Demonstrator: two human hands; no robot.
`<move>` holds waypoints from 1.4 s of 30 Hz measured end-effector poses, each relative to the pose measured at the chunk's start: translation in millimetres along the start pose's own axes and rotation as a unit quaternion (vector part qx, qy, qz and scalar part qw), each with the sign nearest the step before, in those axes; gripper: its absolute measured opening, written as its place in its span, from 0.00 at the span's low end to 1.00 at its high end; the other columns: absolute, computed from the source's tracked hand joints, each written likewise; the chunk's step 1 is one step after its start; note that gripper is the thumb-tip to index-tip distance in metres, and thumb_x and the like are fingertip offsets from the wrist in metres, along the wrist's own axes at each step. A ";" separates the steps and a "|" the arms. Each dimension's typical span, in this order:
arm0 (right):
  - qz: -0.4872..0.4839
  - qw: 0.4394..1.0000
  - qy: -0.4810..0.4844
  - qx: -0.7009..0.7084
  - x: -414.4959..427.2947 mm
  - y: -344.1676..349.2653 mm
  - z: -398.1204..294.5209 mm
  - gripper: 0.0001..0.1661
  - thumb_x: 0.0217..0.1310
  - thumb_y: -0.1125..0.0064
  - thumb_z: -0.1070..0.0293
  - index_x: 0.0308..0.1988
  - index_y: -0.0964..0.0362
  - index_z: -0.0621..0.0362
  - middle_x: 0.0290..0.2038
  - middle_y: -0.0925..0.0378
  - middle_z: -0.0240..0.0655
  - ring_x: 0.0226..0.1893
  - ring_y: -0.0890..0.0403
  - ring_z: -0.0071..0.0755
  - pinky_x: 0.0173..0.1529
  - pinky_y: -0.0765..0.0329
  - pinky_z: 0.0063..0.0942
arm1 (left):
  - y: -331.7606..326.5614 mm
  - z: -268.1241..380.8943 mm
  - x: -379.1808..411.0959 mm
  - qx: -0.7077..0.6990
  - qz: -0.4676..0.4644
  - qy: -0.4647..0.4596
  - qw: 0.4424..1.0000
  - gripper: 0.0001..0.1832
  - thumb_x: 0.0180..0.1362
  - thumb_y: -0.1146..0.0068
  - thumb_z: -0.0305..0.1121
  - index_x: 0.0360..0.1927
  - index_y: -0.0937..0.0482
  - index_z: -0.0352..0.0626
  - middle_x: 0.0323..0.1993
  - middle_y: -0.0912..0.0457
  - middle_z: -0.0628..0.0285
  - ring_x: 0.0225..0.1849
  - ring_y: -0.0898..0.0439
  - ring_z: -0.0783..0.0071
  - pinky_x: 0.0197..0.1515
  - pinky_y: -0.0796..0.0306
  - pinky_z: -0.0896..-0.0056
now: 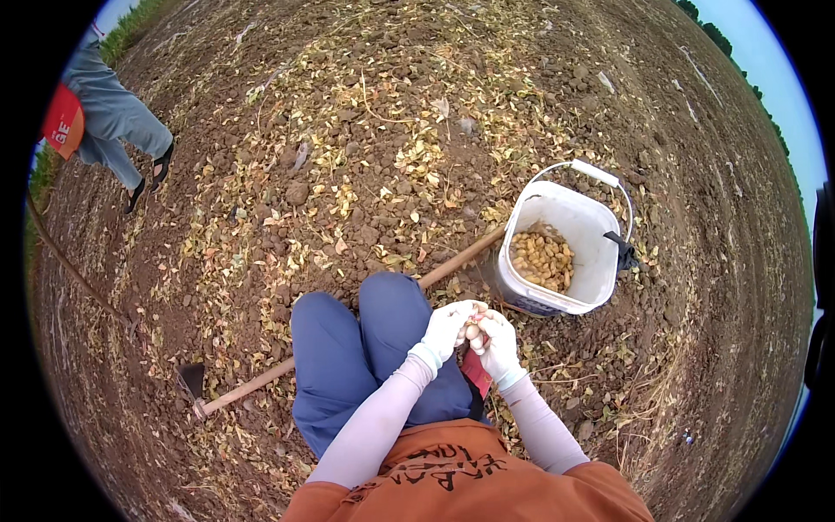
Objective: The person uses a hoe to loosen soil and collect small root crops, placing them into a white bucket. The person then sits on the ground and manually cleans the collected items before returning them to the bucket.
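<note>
My left hand [450,331] and my right hand [497,344], both in white gloves with bare fingertips, meet just in front of my right knee. Between their fingertips is a small pinkish thing [478,318], perhaps a peanut; it is too small to tell for sure. The fingers of both hands are pinched together around it. Just beyond my hands stands a white square plastic bucket [595,245] with its handle raised at the far side. Unshelled peanuts [543,260] cover part of its bottom. A black cloth strip [622,250] hangs on its right rim.
A hoe with a wooden handle [251,386] lies on the soil, passing beneath my legs towards the bucket; its metal blade [191,380] is at the left. Dry leaves and clods cover the ground. Another person [117,111] stands at the upper left, near a red bag [64,121].
</note>
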State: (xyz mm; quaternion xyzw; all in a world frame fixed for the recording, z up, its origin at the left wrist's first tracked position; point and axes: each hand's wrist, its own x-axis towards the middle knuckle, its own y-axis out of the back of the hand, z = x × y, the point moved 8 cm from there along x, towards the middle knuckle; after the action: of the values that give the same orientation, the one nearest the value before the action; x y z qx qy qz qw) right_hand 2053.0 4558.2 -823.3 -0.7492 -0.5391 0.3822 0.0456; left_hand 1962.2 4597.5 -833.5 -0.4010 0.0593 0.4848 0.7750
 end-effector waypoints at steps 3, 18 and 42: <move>0.003 0.999 -0.011 -0.041 -3.9 1.6 -4.4 0.06 0.62 0.48 0.67 0.35 0.29 0.58 0.21 0.25 0.29 0.14 0.30 0.15 0.15 0.38 0.12 | -0.7 1.7 -0.2 0.011 0.003 0.004 1.000 0.16 0.66 0.53 0.41 0.47 0.22 0.40 0.25 0.24 0.74 0.14 0.43 0.92 0.16 0.50 0.88; -0.016 0.999 -0.042 0.017 -2.4 37.3 10.7 0.14 0.65 0.54 0.70 0.48 0.30 0.62 0.32 0.22 0.33 0.23 0.24 0.24 0.25 0.28 0.19 | -7.9 -15.3 8.6 0.249 0.008 -0.075 0.966 0.14 0.63 0.52 0.37 0.44 0.20 0.40 0.37 0.17 0.61 0.37 0.21 0.76 0.43 0.28 0.74; 0.082 0.996 0.025 0.028 -3.7 35.3 13.9 0.07 0.59 0.43 0.70 0.37 0.29 0.60 0.26 0.24 0.29 0.15 0.32 0.14 0.16 0.40 0.12 | -12.7 -2.4 -2.5 0.136 0.049 -0.051 0.988 0.14 0.60 0.44 0.31 0.47 0.22 0.37 0.35 0.19 0.69 0.29 0.24 0.85 0.30 0.30 0.83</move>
State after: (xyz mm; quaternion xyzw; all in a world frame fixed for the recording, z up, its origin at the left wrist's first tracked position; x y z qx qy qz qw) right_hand 2071.1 4535.6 -848.1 -0.7986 -0.4638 0.3804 0.0482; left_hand 1971.8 4591.4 -826.7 -0.2632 0.1050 0.5291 0.7998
